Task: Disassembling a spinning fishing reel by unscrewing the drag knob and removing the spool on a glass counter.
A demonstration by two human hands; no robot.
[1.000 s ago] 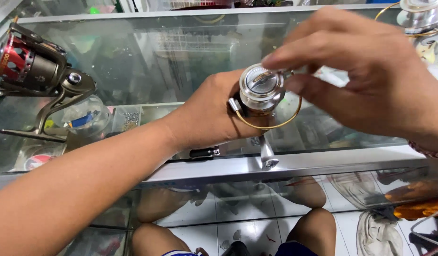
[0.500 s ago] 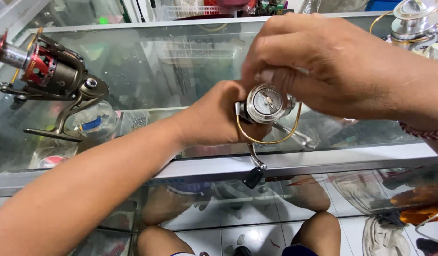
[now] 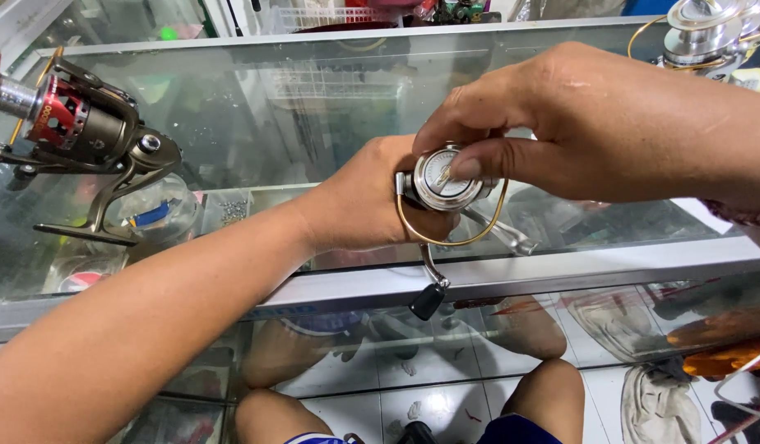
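A silver spinning fishing reel (image 3: 442, 182) with a gold bail wire and a black crank knob (image 3: 427, 302) is held above the front edge of a glass display counter (image 3: 512, 275). My left hand (image 3: 365, 201) wraps around the reel's body from behind. My right hand (image 3: 577, 123) comes in from the right, its thumb and fingertips pinching the round cap on the spool's front. The reel's body is mostly hidden by both hands.
A second reel (image 3: 80, 131), brown with a red spool, stands on the glass at the far left. A third, silver reel (image 3: 699, 33) sits at the back right corner. Small tackle items lie on shelves under the glass. My knees (image 3: 528, 386) show below the counter.
The reel has come lower and turned so its spool cap faces the camera. My right hand's fingers have shifted onto the cap. The view has tilted down slightly.
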